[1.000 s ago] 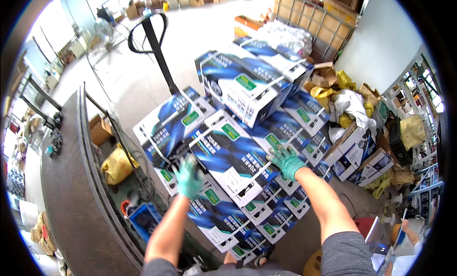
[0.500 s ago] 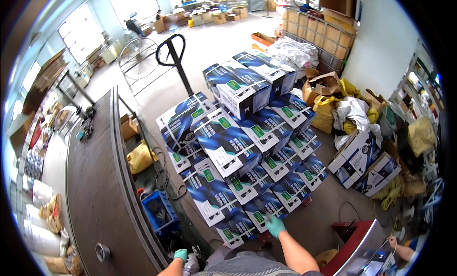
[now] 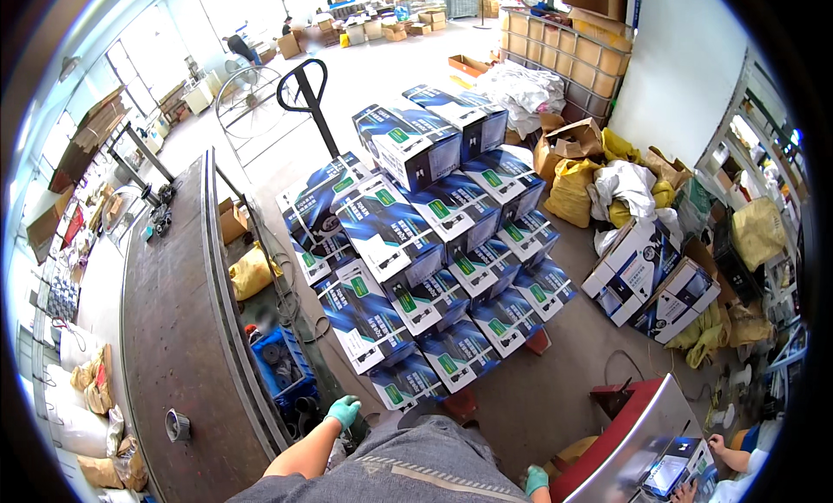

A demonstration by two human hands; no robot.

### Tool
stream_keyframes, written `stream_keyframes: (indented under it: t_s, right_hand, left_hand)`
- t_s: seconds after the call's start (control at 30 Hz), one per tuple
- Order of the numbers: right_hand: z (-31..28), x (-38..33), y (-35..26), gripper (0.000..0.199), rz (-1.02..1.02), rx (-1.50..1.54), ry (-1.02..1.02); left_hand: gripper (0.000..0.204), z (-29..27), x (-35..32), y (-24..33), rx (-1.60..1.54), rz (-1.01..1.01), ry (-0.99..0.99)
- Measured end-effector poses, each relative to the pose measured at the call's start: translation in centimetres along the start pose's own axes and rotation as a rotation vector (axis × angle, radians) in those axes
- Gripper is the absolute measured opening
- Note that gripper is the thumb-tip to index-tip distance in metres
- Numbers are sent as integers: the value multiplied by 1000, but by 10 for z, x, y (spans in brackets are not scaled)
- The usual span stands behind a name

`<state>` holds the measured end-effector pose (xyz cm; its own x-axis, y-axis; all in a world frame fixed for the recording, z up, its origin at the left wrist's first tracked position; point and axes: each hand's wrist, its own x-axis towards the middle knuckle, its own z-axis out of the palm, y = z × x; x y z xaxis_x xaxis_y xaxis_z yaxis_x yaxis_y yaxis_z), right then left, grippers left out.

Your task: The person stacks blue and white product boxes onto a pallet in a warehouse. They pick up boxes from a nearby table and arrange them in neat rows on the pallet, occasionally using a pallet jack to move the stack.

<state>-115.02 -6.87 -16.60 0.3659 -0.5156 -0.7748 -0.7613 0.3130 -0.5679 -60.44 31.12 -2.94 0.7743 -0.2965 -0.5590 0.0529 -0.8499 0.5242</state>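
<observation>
The fingers of our left hand [image 3: 344, 411], in a green glove, look loosely bent with nothing visible in them, though we cannot tell how far they are closed; the hand is near the blue crate [image 3: 279, 364] beside the dark surface's near right edge. Our right hand [image 3: 536, 481], gloved alike, is low at the picture's edge and partly cut off, so we cannot tell its fingers' state; it is just beside a red-and-grey machine [image 3: 638, 434]. Neither hand touches the boxes [image 3: 382, 225], which rise in a stepped stack on the floor's middle, right of the surface [image 3: 173, 329], with the nearest corner box [image 3: 408, 383] just ahead of our left hand. A black loop handle [image 3: 304, 95] stands beyond their far side. We judge each box to be stiff-walled, smooth enough to slip in gloves and probably heavy; we would take it low at opposite corners rather than by the pale bands across it. Farther out, a grey ring [image 3: 177, 426] sits toward the surface's near end, two similar boxes [image 3: 638, 273] lean by the sacks at right, and a co-worker's hand [image 3: 717, 444] is at lower right.
</observation>
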Motion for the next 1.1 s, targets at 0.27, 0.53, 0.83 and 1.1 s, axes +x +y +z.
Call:
stream_keyframes:
  t_s: [0.27, 0.53, 0.83, 1.1]
  right_hand:
    - [49, -5, -49, 37, 94, 485, 34]
    - [53, -27, -30, 38, 55, -202, -13]
    - [45, 12, 0, 33, 22, 229, 65]
    - [51, 5, -49, 37, 198, 412, 51]
  left_hand:
    - [39, 0, 6, 61, -40, 46, -93]
    - [40, 0, -26, -7, -15, -75, -126]
    - [37, 0, -54, -36, -69, -254, -182]
    - [37, 3, -39, -18, -106, -110, -137]
